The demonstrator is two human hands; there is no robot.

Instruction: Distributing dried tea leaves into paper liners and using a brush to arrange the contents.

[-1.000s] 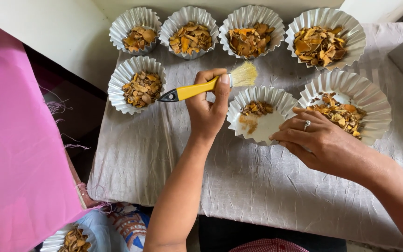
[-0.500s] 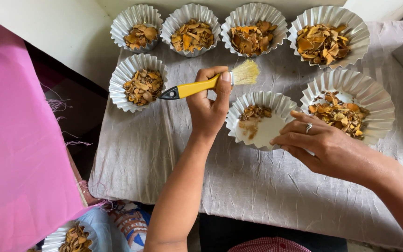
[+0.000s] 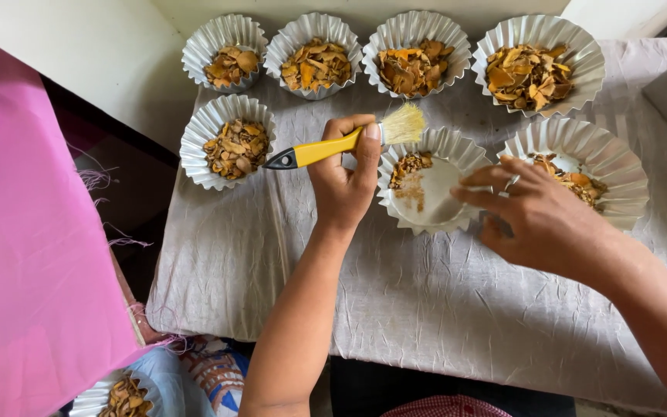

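Note:
My left hand [image 3: 343, 188] is shut on a brush with a yellow handle [image 3: 319, 150] and pale bristles, which hover at the far-left rim of a small fluted metal tin [image 3: 434, 199]. The tin holds a few dried orange-brown chips and some powder along its left side. It is tipped up toward the left. My right hand [image 3: 540, 220] grips its right rim, fingers spread over the edge; a ring is on one finger. This hand partly hides a larger fluted tin of chips [image 3: 607, 158] behind it.
Several more fluted tins of dried chips stand on the creased grey cloth [image 3: 426, 309]: a row along the back [image 3: 314, 31] and one at the left [image 3: 194, 147]. Pink fabric [image 3: 32, 255] lies at the left. Another tin [image 3: 86, 398] sits low at the bottom left.
My right hand has shifted up over the small tin's right rim and tipped the tin up toward the left. The brush hand has barely moved.

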